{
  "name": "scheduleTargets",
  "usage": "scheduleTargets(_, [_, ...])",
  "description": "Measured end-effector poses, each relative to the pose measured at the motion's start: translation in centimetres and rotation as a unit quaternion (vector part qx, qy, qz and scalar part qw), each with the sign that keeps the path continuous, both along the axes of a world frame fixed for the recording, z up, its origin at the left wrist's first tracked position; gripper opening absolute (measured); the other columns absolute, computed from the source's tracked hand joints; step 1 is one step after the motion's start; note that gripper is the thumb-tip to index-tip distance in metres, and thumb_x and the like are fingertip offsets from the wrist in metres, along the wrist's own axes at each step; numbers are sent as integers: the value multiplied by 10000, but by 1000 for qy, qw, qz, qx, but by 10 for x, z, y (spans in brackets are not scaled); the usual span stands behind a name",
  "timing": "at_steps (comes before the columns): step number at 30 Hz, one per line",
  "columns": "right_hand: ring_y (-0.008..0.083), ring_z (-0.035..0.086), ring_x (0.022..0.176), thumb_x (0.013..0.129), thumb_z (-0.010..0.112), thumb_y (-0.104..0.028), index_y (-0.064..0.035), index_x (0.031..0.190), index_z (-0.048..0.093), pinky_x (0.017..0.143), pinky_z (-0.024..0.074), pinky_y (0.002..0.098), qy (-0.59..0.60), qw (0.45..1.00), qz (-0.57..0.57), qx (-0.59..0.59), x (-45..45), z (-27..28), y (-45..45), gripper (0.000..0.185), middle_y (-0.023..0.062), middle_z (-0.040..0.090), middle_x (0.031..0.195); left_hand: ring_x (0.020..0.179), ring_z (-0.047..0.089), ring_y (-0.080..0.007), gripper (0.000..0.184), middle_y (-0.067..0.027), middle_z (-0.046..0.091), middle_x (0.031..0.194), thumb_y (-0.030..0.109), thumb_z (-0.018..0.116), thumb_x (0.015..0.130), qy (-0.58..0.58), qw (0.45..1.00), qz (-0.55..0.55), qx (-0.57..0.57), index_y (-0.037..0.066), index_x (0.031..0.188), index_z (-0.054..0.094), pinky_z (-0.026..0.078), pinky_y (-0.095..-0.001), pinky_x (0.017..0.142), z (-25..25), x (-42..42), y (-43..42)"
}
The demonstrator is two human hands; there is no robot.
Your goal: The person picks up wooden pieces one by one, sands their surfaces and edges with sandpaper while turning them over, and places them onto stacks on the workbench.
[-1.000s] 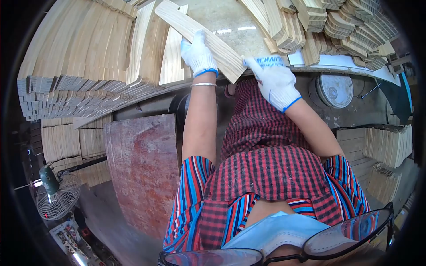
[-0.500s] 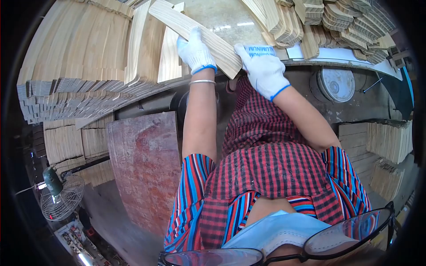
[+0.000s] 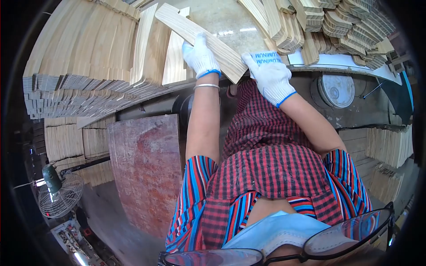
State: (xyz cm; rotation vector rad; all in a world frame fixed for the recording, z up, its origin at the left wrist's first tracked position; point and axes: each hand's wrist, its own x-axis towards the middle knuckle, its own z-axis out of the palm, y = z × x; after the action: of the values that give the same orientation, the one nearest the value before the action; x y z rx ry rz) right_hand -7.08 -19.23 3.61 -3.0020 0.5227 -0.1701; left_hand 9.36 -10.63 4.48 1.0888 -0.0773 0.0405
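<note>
A flat pale wooden board (image 3: 222, 53) with one rounded end lies slantwise over the work table's front edge. Gloved in white, my left hand (image 3: 201, 56) is closed on the board's near side, its thumb on the top face. My right hand (image 3: 270, 75), in a matching glove with blue lettering, is at the board's lower right end, fingers closed around something I cannot make out. Behind my left hand, another pale board (image 3: 174, 62) rests on the table (image 3: 235, 20).
Stacked wooden pieces (image 3: 84, 40) fill the table's left; curved pieces (image 3: 337, 22) are piled at the right. Below are a reddish panel (image 3: 146, 168), a fan (image 3: 60, 195), a lidded bucket (image 3: 337, 91) and more stacked wood (image 3: 388, 144).
Both hands and the board shifted left and up in view, then back right and slightly down. The left hand keeps its hold; the right hand stays by the board's lower end.
</note>
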Motion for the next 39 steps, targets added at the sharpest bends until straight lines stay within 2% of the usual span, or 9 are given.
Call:
scheduleTargets(10, [344,654,658,863,543,-161,-323,1415,369,539,485,482,-134,990,54,1,-1,-8,-3,602,153,660,775,832,614,-227,320,-115,608,973,26,616,848,5,1000,5,-15,-46,1151,542,523,-361,746,-1,2,0])
scheduleTargets(13, [344,661,671,879,551,-186,-344,1417,363,554,499,477,57,998,18,4,-16,9,-5,592,160,663,793,834,614,-225,328,-114,607,977,26,616,848,15,1000,12,-7,-46,1159,540,520,-361,748,0,1,-1])
scheduleTargets(18, [347,666,696,879,544,-197,-375,1421,349,596,510,485,5,999,-3,34,1,8,-2,603,175,663,813,847,610,-223,342,-112,607,993,22,624,841,11,1000,-22,-5,-46,1166,541,518,-359,758,-1,-3,4])
scheduleTargets(20, [334,669,742,888,519,-226,-347,1346,439,591,490,484,-45,996,2,81,1,-1,3,480,85,677,850,843,609,-222,336,-111,607,987,25,623,843,3,1000,-4,-1,-45,1162,542,516,-358,757,1,-4,1])
scheduleTargets(21, [345,670,739,861,540,-177,-378,1421,342,598,505,476,9,998,-9,57,-2,0,1,627,161,670,861,839,608,-222,330,-110,608,980,27,622,845,-1,1000,13,5,-43,1158,543,514,-356,757,2,-5,1])
scheduleTargets(26, [347,667,720,849,536,-158,-378,1405,352,582,495,482,54,997,17,45,-6,13,-9,625,143,673,841,835,604,-212,318,-103,610,977,29,620,849,5,1000,6,15,-42,1149,545,507,-348,760,6,-5,0])
scheduleTargets(30, [346,666,704,843,537,-159,-354,1407,364,572,491,485,-62,997,30,40,2,-5,-7,621,129,672,823,840,604,-198,310,-95,612,984,25,619,849,-11,1000,5,7,-40,1144,547,506,-336,763,5,-10,-2])
scheduleTargets(33, [352,665,718,842,541,-164,-348,1417,366,583,498,483,-3,1000,-8,1,-10,3,-10,628,131,672,829,838,604,-189,287,-90,614,984,26,620,856,-43,999,2,-5,-31,1130,555,506,-334,771,6,-7,-3])
scheduleTargets(39, [360,619,1045,933,438,-244,-301,1435,385,844,496,428,-14,967,-16,253,-24,18,-27,507,187,638,1152,836,605,-155,245,-77,623,989,52,632,877,-83,989,-123,4,3,1110,575,506,-317,775,14,-13,7])
